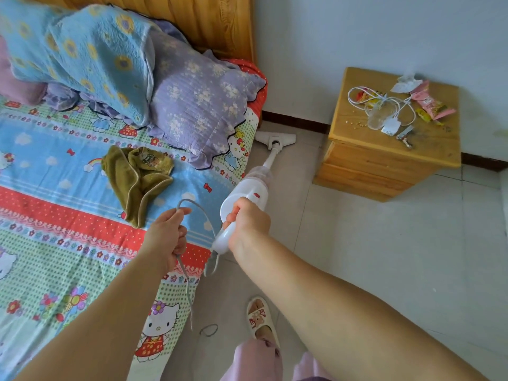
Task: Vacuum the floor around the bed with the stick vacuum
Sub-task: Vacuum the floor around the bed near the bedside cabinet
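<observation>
Stick vacuum (248, 199) slants toward twelve o'clock, its head (275, 138) on the floor (384, 257) between bed (82, 188) and nightstand (390, 160), right hand (247, 224) fingers wrapped round the handle to steer, left hand (167, 237) fingers gripping the cord (189, 284) clear, probably against snagging.

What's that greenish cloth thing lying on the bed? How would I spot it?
Start at the bed with its cartoon-cat sheet, then look below the lilac flowered pillow. The crumpled olive-green towel lies there alone on the sheet, the only plain, dull-coloured fabric among bright prints.
</observation>
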`<state>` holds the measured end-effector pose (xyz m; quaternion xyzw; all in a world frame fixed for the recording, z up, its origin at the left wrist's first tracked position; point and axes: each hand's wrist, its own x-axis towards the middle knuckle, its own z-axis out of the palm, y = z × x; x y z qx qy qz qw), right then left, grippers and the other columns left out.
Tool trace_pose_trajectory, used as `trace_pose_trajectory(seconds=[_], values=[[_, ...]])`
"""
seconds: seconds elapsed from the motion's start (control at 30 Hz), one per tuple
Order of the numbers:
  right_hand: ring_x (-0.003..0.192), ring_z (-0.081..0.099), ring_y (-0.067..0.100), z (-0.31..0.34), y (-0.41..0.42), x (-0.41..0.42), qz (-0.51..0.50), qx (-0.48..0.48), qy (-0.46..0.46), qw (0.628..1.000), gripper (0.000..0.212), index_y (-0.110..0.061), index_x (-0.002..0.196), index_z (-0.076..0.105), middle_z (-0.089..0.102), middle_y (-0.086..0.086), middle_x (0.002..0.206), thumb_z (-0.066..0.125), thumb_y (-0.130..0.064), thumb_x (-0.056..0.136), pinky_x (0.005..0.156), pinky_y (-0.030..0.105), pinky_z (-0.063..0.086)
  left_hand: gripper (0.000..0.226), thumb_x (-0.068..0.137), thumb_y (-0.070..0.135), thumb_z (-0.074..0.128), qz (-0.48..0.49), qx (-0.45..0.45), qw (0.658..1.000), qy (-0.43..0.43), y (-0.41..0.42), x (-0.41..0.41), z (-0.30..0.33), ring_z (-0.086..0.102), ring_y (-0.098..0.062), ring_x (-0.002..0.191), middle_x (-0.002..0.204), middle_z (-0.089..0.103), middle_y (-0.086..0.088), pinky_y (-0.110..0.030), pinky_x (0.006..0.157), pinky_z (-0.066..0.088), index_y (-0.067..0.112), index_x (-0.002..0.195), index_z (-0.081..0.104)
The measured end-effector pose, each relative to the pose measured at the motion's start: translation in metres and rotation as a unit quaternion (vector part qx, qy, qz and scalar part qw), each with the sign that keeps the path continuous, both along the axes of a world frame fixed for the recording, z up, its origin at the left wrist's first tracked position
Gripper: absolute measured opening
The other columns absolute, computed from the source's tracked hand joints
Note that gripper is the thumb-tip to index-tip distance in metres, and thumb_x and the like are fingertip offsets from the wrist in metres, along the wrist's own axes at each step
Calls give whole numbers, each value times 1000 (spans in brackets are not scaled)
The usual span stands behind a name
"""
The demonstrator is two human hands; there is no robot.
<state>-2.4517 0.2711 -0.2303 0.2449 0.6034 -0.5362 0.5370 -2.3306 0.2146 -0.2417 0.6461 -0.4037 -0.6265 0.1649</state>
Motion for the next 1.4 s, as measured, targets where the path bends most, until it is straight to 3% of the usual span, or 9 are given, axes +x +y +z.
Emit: trace_pose_trajectory(seconds=[0.17,0.3,0.5,0.6,0.83,1.03,1.17,1.33,1.4], values=[[43,39,17,-1,-15,5,-30,1,-7,1000,31,-4,112,58,50,6,65,54,-14,83,37,11,36,22,101,22,38,-4,3,1000,-4,-13,1,-3,19,-6,31,40,25,8,-15,36,17,18,95,59],[45,37,19,-1,-24,-5,-38,7,-4,999,6,-6,86,51,48,7,66,53,-11,83,42,15,35,21,101,23,39,-14,3,1000,-9,-18,-4,-4,20,-7,33,51,24,2,-16,37,18,18,96,60],[35,30,17,1,-30,-35,-24,10,9,1000,19,-8,63,45,37,4,41,48,-3,81,42,20,30,21,101,23,40,-27,4,1000,-12,-20,-8,-5,20,-6,33,55,23,0,-15,33,19,17,100,59],[20,28,15,0,-30,-43,-22,9,15,1000,22,-11,61,46,32,0,26,49,-3,81,42,24,29,22,101,23,39,-33,7,999,-10,-20,-10,-8,20,-6,32,54,23,1,-16,34,18,15,105,58],[41,35,18,-5,-12,-36,7,26,29,999,21,-18,65,45,40,5,49,50,-6,82,54,27,40,23,101,23,38,-37,12,999,-9,-17,-11,-14,20,-6,32,48,26,3,-13,35,19,14,106,59],[41,39,22,-21,23,-6,55,47,21,997,8,-6,82,53,38,1,28,48,-7,76,56,25,39,22,102,23,37,-49,20,999,-2,-7,-17,-22,19,-6,30,42,26,7,-13,34,17,13,105,57],[28,36,17,-21,49,0,61,38,2,997,13,-8,67,45,36,0,27,45,-5,80,49,24,36,22,101,23,38,-50,25,998,2,7,-20,-25,19,-6,30,50,25,3,-15,34,17,15,100,58],[22,28,11,-15,98,-6,42,31,4,999,23,-11,62,41,35,2,47,45,-1,82,39,16,33,20,101,20,37,-28,31,999,10,48,-13,-24,17,-5,28,44,25,5,-11,35,14,14,100,57],[27,28,11,-11,121,-9,28,15,7,999,25,-21,73,51,33,1,54,43,1,83,37,15,32,19,100,20,39,-19,30,999,5,69,-8,-25,16,-5,28,46,23,4,-10,36,14,14,105,56]])
